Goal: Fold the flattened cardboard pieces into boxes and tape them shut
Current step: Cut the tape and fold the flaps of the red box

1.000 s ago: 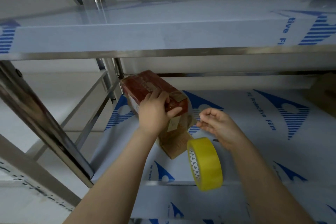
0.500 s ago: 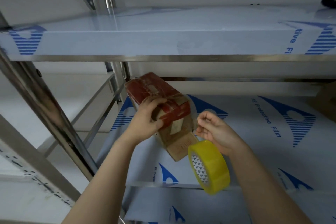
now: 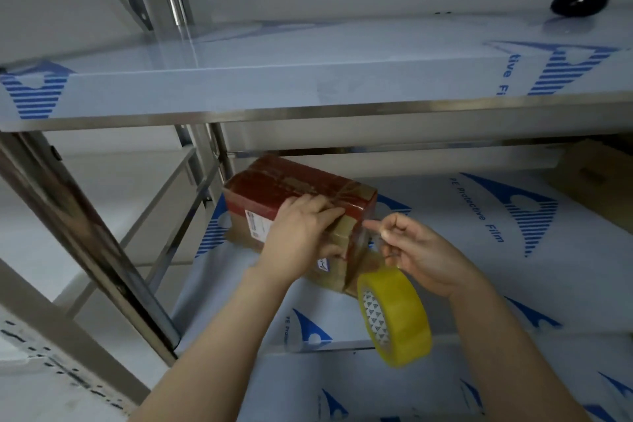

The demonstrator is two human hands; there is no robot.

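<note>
The box (image 3: 294, 188) stood on the lower shelf (image 3: 479, 267). The left hand (image 3: 301, 236) pressed flat fingers on its side; the right hand (image 3: 421, 250) pinched the loose end of the yellow tape roll (image 3: 394, 315), which hung below.

Left arm: bare forearm rising from the lower left toward the middle
Left hand (image 3: 301, 236): back toward the camera, fingers fairly straight and together, pressed on the box (image 3: 291, 187), thumb stretched out below them
Right arm: bare forearm coming in from the lower right
Right hand (image 3: 421, 250): forefinger reaching toward the left hand, other fingers curled, pinching the tape (image 3: 394, 317)
Hands: close together, fingertips narrowly apart
</note>
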